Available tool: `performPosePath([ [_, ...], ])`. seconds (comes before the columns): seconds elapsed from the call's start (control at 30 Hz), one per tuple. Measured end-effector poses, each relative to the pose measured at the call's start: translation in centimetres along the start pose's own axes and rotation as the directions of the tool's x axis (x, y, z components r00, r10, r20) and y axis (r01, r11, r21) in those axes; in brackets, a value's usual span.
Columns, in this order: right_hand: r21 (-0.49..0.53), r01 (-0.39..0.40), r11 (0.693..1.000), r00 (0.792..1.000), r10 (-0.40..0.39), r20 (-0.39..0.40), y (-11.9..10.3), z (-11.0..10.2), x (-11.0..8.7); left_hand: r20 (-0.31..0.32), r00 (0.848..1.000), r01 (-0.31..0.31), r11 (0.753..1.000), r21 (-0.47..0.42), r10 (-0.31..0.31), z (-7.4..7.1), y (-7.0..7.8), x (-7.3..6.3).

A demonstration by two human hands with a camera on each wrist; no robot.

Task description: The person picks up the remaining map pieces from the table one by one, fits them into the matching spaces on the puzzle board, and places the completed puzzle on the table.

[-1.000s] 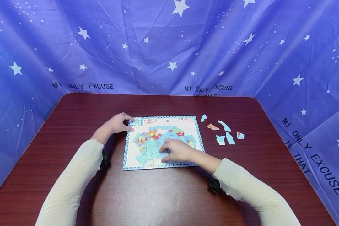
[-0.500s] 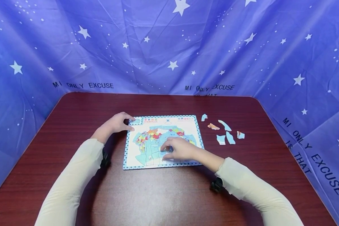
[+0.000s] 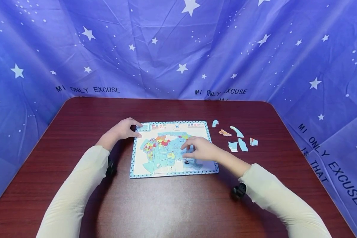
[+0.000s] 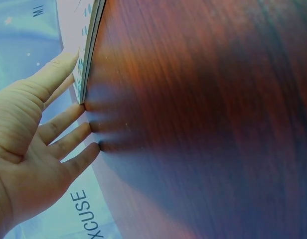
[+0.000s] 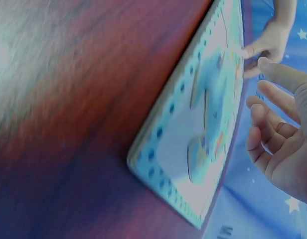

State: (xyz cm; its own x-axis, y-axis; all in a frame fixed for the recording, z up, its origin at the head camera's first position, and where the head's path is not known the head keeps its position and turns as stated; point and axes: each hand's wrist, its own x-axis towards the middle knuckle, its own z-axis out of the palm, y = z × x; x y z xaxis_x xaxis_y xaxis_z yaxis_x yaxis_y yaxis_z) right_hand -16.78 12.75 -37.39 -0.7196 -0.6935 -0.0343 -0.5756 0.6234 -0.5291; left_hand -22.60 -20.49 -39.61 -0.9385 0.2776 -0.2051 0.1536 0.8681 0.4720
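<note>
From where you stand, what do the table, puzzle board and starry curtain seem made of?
Table: seemingly wood or wood-look laminate, semi-gloss; red-brown grain and soft glare show.
Puzzle board: perhaps card or thin wood, printed face; its edge looks layered.
Curtain: likely thin printed cloth, faintly shiny; it hangs in creased folds.

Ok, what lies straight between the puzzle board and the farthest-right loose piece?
In the head view: a squarish pale blue piece, then a longer pale blue piece, both lying on the table.

The right fingers [image 3: 188,155] hide part of the map [image 3: 163,155] below. The right wrist view blurs it beside them.
</note>
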Motion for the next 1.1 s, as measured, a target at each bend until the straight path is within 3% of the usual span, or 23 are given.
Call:
performPosePath([
  [0.37, 0.003, -0.127, 0.992, 0.99, 0.127, -0.056, 2.6, -2.8, -2.7, 0.003, 1.0, 0.008, 1.0, -0.004, -0.008, 0.0, 0.0, 0.0],
  [0.7, -0.058, -0.176, 0.983, 0.975, 0.166, -0.15, 5.2, -5.6, -5.4, 0.006, 1.0, 0.024, 1.0, -0.014, -0.024, 0.0, 0.2, -0.2],
  [1.1, -0.063, -0.262, 0.963, 0.949, 0.245, -0.196, 8.3, -6.6, -8.0, 0.015, 1.0, 0.015, 1.0, -0.02, -0.015, 0.0, 0.2, -0.3],
])
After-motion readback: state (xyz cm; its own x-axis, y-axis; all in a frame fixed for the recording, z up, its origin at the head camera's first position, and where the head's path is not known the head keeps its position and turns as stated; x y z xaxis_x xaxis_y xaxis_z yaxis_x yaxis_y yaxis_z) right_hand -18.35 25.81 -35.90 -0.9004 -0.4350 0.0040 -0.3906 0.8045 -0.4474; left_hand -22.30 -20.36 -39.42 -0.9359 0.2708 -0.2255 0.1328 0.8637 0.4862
